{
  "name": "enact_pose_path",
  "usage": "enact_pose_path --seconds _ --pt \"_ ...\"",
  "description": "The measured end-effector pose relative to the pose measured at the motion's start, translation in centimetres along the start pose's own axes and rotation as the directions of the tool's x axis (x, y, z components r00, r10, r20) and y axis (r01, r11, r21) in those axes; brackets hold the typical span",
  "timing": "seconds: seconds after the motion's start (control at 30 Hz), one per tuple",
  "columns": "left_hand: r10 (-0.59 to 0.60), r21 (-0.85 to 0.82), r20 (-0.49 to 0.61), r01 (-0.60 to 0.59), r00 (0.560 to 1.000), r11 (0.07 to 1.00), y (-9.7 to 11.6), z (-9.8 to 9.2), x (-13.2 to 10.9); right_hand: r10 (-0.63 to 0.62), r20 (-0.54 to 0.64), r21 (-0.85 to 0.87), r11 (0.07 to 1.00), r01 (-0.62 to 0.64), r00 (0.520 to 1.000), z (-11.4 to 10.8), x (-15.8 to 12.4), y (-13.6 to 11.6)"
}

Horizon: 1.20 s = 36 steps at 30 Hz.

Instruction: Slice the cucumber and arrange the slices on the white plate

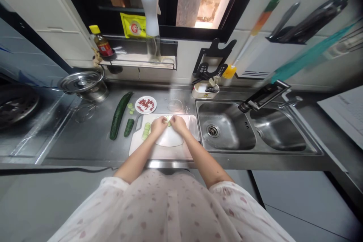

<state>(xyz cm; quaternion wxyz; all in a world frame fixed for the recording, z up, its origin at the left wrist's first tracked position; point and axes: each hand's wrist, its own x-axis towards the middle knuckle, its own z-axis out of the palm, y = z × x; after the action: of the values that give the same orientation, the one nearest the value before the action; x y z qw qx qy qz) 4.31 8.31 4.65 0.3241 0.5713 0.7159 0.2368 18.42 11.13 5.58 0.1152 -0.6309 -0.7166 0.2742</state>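
Pinched at the fingertips: a small green clump of slices [169,121], too small to count. Gripped from both sides, left hand [159,125] and right hand [178,124] meeting knuckle to knuckle, fingers curled inward and pressed together on the clump rather than spread. Likely squeezed this way to keep thin wet discs from sliding apart.

Poised just over the far rim of a white plate [169,141], directly beneath the fingers, probably so that anything dropped lands on it. Under the plate, a pale board [170,154], reaching back past both wrists toward the body.

Just left of the left fingers, on the board, a short row [146,131] of more cut pieces, overlapped like fallen dominoes, seemingly parked within easy reach. Further left, off the board on the steel counter [85,143]: a stub [129,127] of cucumber, then a whole cucumber [120,114], both lying lengthwise away from the body.

Beyond the fingers and a little left, a few loose rounds [131,108] and a small dish [145,104] of red bits. Right of the right fingers, well apart, a sink [227,136]. Far off to the left, a pot lid [82,82].
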Motion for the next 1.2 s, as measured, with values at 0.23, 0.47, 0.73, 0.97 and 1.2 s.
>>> enact_pose_path --seconds 0.23,0.47,0.73,0.97,1.2 --pt "0.012 0.171 0.004 -0.013 1.000 0.985 0.6 0.2 0.2 0.032 0.028 -0.098 0.995 -0.029 0.999 0.2 0.5 -0.2" --pt "0.059 0.286 -0.011 -0.053 0.998 0.957 0.9 0.4 0.2 0.065 0.074 -0.177 0.983 -0.052 0.995 0.1 1.0 -0.3" --pt "0.060 0.359 -0.019 -0.049 0.998 0.932 1.2 0.2 0.0 0.037 0.097 -0.270 0.963 -0.010 0.995 0.1 1.1 -0.6" --pt "0.059 0.371 -0.011 -0.051 0.998 0.927 1.1 0.2 0.0 0.016 0.090 -0.331 0.943 0.015 0.996 0.0 1.0 -0.7" --pt "0.067 0.373 -0.015 -0.056 0.998 0.926 0.7 0.4 0.2 -0.012 0.084 -0.350 0.936 0.041 0.996 0.0 0.9 -0.6"
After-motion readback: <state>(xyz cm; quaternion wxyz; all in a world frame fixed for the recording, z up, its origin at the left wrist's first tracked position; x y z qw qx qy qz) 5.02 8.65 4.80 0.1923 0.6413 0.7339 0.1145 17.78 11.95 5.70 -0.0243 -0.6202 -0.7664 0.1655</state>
